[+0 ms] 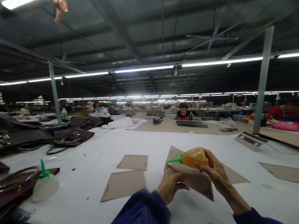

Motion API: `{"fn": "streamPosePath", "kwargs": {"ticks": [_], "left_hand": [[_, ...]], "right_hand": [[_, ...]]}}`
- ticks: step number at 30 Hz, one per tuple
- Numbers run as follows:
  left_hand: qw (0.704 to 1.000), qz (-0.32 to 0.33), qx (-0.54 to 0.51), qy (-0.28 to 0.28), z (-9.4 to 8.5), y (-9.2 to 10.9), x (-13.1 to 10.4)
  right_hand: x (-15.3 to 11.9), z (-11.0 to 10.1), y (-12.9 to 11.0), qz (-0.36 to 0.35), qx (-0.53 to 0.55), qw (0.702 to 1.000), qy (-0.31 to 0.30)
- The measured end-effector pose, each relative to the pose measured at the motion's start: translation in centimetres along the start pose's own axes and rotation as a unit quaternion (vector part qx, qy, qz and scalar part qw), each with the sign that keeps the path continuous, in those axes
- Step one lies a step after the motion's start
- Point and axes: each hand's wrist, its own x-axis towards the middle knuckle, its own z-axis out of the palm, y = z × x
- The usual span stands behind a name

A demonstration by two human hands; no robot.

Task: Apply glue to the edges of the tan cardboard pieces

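Note:
My right hand (215, 169) grips a squeeze bottle (193, 157) of amber liquid, tilted so that its green nozzle points left. Under the bottle is a beige panel (199, 183), which my left hand (169, 188) grasps at its near left edge, fingers curled beneath. The nozzle tip is close to the panel's upper left part; whether they touch I cannot tell. Dark brownish marks run along the panel's right edge. Two similar beige pieces, a smaller one (133, 162) and a larger one (125, 185), lie flat to the left.
White sheeting covers the worktable (97, 163). A second green-tipped bottle (45, 186) stands at left by a maroon handbag (0, 190). Dark bags (73, 135) pile up behind. Another beige panel (286, 172) lies at right. A person (184, 112) is across the table, near a metal post (263, 82).

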Motion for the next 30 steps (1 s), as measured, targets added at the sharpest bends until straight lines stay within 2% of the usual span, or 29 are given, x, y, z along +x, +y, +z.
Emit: {"fn": "streamPosePath", "kwargs": {"ticks": [5,11,15,18,24,30], "left_hand": [[1.0,0.006,0.003,0.007,-0.2,-0.5,0.1],[1.0,0.009,0.027,0.011,0.0,-1.0,-0.1],[1.0,0.024,0.002,0.008,-0.1,-0.6,0.1],[0.999,0.035,-0.009,0.007,-0.1,-0.2,0.0],[0.999,0.017,0.016,0.036,0.3,-0.5,-0.2],[0.999,0.029,0.021,0.016,0.0,-0.9,0.0]], "right_hand": [[0.2,0.0,0.7,0.015,-0.014,1.0,0.014],[0.5,-0.2,0.9,-0.019,-0.019,0.996,0.09],[0.4,-0.4,0.8,-0.029,-0.002,0.998,0.052],[0.4,-0.4,1.1,-0.036,-0.04,0.997,0.049],[0.7,-0.6,1.7,-0.062,-0.045,0.99,0.116],[0.5,-0.9,1.4,-0.083,-0.043,0.994,0.06]]}}
